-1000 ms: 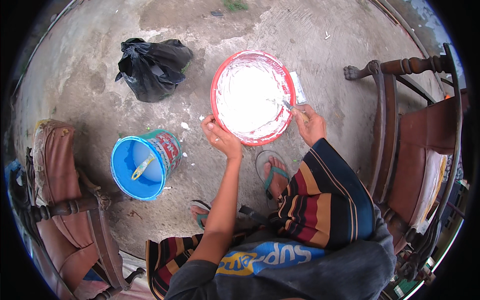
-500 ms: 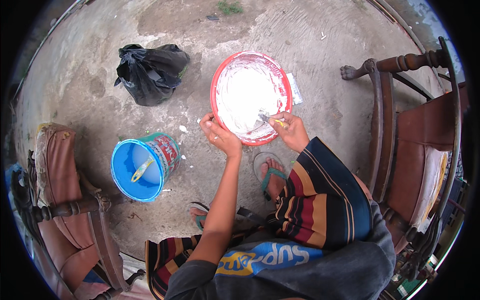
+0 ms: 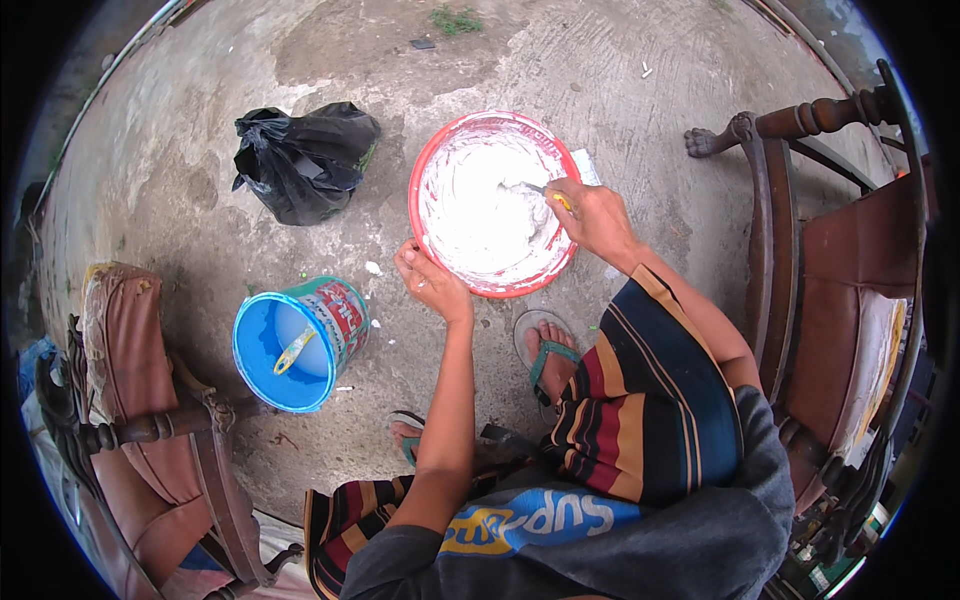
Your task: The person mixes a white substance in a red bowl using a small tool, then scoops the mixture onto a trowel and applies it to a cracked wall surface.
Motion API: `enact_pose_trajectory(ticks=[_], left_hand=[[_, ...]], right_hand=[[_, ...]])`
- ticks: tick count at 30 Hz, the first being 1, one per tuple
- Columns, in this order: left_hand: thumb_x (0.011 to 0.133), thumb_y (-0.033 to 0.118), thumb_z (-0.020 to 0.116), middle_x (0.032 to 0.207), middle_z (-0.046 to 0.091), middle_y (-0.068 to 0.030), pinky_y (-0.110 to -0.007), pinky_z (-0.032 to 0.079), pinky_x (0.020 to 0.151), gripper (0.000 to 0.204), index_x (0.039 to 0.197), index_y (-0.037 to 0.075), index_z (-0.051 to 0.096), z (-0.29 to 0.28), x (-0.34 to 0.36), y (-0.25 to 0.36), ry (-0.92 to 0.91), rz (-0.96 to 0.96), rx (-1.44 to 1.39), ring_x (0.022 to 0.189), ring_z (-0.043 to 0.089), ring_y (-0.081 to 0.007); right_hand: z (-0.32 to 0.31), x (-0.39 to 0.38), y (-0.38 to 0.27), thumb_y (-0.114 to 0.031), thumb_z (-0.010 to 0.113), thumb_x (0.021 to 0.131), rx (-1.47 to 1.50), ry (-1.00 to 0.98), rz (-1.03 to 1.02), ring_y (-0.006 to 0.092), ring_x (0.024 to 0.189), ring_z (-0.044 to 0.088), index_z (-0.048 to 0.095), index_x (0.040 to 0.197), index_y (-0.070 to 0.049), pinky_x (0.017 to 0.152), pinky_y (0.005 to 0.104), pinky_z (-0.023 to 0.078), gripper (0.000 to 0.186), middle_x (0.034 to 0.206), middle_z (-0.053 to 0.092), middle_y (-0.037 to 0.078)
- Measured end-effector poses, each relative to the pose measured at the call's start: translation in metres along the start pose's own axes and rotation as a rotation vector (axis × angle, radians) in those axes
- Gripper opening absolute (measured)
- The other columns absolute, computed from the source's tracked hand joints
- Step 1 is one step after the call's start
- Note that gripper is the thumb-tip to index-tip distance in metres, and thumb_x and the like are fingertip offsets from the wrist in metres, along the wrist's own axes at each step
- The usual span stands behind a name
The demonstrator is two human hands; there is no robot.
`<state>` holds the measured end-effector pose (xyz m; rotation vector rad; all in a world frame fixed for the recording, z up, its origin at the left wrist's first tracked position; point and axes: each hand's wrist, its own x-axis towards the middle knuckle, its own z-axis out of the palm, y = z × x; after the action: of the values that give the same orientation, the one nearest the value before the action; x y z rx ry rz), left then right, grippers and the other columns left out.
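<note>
A red basin [image 3: 414, 200] stands on the concrete floor ahead of me, coated inside with thick white paste [image 3: 480, 210]. My left hand [image 3: 437, 285] is closed on its near-left rim. Over the right side of the basin, my right hand [image 3: 598, 218] grips a yellow-handled putty knife [image 3: 563, 201]. Its metal shank reaches into the paste, which hides the tip. Left of my left forearm, a green bucket with a blue inside [image 3: 262, 375] holds cloudy liquid and a yellow-handled brush [image 3: 294, 350].
A black plastic bag [image 3: 305, 165] sits at the far left. Carved wooden chairs with brown upholstery flank me, one left [image 3: 140, 350] and one right [image 3: 850, 250]. A flat pale packet [image 3: 586, 167] lies partly behind the basin. My sandalled foot [image 3: 550, 355] is near the basin.
My right hand has swung upward and turned over the basin, carrying the putty knife farther from me through the paste. The left hand stays on the rim. The whole view has shifted slightly.
</note>
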<state>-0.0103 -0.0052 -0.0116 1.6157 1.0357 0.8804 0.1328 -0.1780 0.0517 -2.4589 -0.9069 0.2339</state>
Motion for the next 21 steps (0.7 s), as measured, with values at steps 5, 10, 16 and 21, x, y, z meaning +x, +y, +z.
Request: enact_pose_trajectory(ticks=[5, 10, 16, 21], left_hand=[[0.107, 0.040, 0.028, 0.098, 0.055, -0.0141, -0.039, 0.042, 0.086, 0.056, 0.096, -0.007, 0.057, 0.004, 0.000, 0.002, -0.011, -0.082, -0.035, 0.091, 0.055, -0.0247], [0.106, 0.037, 0.030, 0.099, 0.055, -0.0151, -0.041, 0.042, 0.082, 0.062, 0.082, -0.011, 0.061, 0.012, 0.010, 0.014, -0.008, -0.031, -0.040, 0.090, 0.056, -0.0279], [0.107, 0.034, 0.029, 0.097, 0.055, -0.0144, -0.041, 0.042, 0.080, 0.060, 0.080, -0.010, 0.060, 0.017, 0.016, 0.019, -0.027, 0.036, -0.065, 0.088, 0.056, -0.0280], [0.107, 0.035, 0.026, 0.095, 0.054, -0.0149, -0.043, 0.041, 0.080, 0.058, 0.082, -0.008, 0.057, 0.016, 0.019, 0.017, -0.020, -0.002, -0.039, 0.085, 0.055, -0.0299]], right_hand=[[0.001, 0.027, 0.020, -0.021, 0.064, 0.089, -0.123, 0.054, -0.020, 0.0340, 0.068, 0.068, 0.065, 0.102, -0.005, 0.060, 0.0436, 0.053, 0.021, 0.073, 0.067, 0.018], [0.031, 0.019, 0.002, -0.019, 0.065, 0.088, -0.164, -0.107, -0.203, 0.0332, 0.066, 0.067, 0.064, 0.105, -0.002, 0.058, 0.0426, 0.052, 0.024, 0.072, 0.066, 0.018], [0.005, -0.006, -0.024, -0.022, 0.064, 0.089, -0.096, -0.328, -0.359, 0.0336, 0.063, 0.066, 0.066, 0.098, 0.001, 0.059, 0.0434, 0.051, 0.024, 0.067, 0.064, 0.018], [-0.031, -0.008, -0.022, -0.023, 0.069, 0.085, 0.094, -0.315, -0.098, 0.0343, 0.067, 0.067, 0.069, 0.097, -0.001, 0.064, 0.0414, 0.053, 0.025, 0.071, 0.067, 0.021]])
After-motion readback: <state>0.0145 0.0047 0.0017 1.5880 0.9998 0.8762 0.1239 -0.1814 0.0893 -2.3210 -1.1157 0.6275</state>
